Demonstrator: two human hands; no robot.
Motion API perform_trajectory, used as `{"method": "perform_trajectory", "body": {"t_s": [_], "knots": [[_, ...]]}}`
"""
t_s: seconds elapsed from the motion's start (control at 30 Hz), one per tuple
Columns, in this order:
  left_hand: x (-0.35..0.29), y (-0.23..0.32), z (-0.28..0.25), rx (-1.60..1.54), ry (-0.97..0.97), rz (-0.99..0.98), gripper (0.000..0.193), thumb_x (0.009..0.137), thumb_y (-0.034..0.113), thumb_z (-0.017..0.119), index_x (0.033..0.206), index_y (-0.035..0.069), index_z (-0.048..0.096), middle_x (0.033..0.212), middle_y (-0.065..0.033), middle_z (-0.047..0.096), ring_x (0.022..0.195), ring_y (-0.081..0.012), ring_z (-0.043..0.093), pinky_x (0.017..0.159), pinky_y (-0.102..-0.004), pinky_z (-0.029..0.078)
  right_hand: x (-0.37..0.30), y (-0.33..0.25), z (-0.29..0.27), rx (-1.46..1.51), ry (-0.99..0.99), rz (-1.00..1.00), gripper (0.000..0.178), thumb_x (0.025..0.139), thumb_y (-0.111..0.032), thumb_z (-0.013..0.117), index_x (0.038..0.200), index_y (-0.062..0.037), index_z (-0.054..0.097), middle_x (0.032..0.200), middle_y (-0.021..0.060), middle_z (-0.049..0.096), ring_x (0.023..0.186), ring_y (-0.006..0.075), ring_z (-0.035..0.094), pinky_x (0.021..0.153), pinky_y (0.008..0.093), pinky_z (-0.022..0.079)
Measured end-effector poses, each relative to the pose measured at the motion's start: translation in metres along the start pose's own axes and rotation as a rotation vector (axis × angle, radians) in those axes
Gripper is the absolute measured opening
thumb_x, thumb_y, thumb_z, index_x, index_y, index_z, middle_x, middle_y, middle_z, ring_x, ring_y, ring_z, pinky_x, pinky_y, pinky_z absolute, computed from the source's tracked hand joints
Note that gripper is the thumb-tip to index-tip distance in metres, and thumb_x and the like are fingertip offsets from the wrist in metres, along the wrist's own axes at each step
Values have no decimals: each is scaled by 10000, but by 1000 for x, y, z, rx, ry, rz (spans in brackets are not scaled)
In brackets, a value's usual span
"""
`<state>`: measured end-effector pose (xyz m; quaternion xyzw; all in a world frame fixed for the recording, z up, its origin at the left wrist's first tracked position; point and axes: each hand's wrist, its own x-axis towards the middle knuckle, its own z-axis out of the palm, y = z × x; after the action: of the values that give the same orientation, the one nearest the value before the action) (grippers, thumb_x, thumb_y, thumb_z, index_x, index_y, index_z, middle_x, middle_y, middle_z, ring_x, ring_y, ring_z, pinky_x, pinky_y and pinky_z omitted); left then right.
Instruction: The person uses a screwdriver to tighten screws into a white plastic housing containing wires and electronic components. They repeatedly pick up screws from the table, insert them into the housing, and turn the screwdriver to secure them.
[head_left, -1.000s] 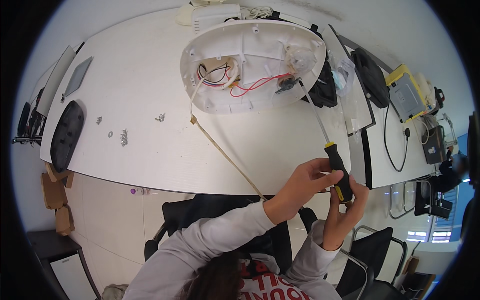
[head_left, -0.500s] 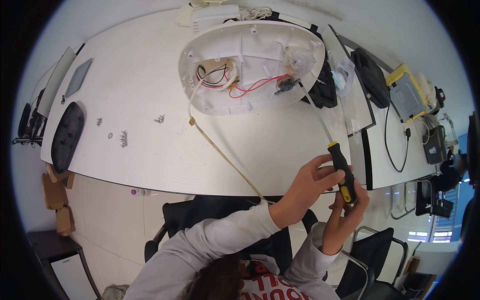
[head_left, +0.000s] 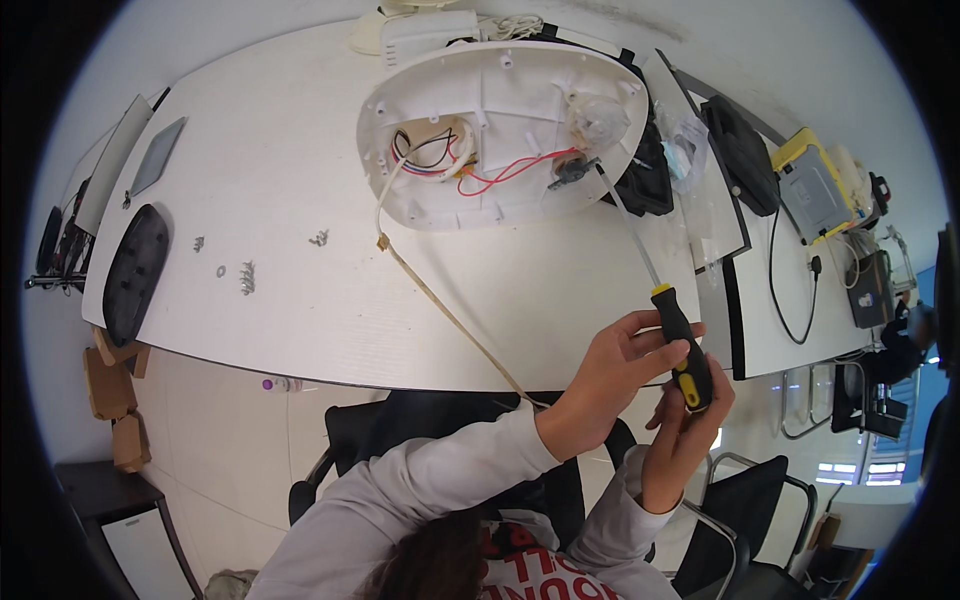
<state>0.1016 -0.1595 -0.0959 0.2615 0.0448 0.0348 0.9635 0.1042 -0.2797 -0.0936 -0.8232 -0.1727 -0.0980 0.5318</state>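
Observation:
Both my hands are on a long screwdriver (head_left: 682, 340) with a black and yellow handle. My left hand (head_left: 610, 375) closes on the upper part of the handle, while my right hand (head_left: 688, 420) grips its butt end. The steel shaft runs up and away, its tip at a small dark part (head_left: 572, 174) inside a white oval plastic housing (head_left: 500, 205). Whether the tip sits in a screw is too small to tell. Red wires (head_left: 490, 186) lead from that part to a round opening with coiled wires (head_left: 430, 150). A pale cord (head_left: 450, 315) trails from the housing over the table edge.
Small piles of screws (head_left: 247, 279) and a washer (head_left: 221, 271) lie left on the white table (head_left: 290, 120). A black oval cover (head_left: 136, 275) rests at the left edge. Behind the housing is a black case (head_left: 652, 185). Plastic bags (head_left: 690, 155) lie right; chairs (head_left: 735, 510) stand below.
The screwdriver handle and my hands have shifted very slightly to the left. The tip stays at the dark part, and the housing has not moved.

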Motion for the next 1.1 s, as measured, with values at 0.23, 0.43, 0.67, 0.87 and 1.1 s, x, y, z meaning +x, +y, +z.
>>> {"method": "perform_trajectory", "body": {"t_s": [0.23, 0.43, 0.67, 0.87, 1.1], "knots": [[-1, 2, -2, 14, 2, -110, 456, 837, 243, 669, 1171, -14, 496, 991, -39, 588, 959, -124, 538, 896, -275, 387, 9, 9, -5, -219, -11, -391, 404, 830, 28, 552, 1219, -27, 454, 1074, 142, 486, 749, 150, 543, 490, 228, 410], [-2, -1, -2, 31, 80, -43, 474, 846, 276, 653, 1186, -12, 492, 1022, -38, 588, 972, -124, 541, 897, -286, 390, 7, 3, -8, 11, -83, 71, 363, 840, 24, 516, 1196, -29, 477, 1039, 116, 470, 737, 139, 518, 520, 214, 406], [-2, 7, -1, 24, -37, -96, 465, 868, 284, 628, 1231, 30, 487, 1100, -53, 591, 960, -122, 555, 885, -271, 409, 10, 4, -4, -339, -14, -488, 456, 719, 127, 563, 1126, -78, 551, 1029, 127, 432, 879, 224, 505, 600, 251, 436], [0, 4, -5, 29, -21, -36, 435, 876, 247, 622, 1211, 14, 471, 1141, -77, 590, 982, -135, 567, 891, -278, 424, 11, -5, 6, -99, 57, -357, 409, 815, -122, 609, 1195, -50, 477, 1069, 142, 478, 856, 178, 523, 573, 218, 421], [0, 3, -7, -24, -30, 4, 451, 885, 281, 596, 1216, 8, 458, 1126, -88, 587, 1012, -149, 562, 949, -301, 387, -1, -1, -1, 40, -42, -25, 313, 899, -166, 515, 1166, -8, 474, 975, 135, 500, 735, 125, 525, 449, 207, 401]]}}
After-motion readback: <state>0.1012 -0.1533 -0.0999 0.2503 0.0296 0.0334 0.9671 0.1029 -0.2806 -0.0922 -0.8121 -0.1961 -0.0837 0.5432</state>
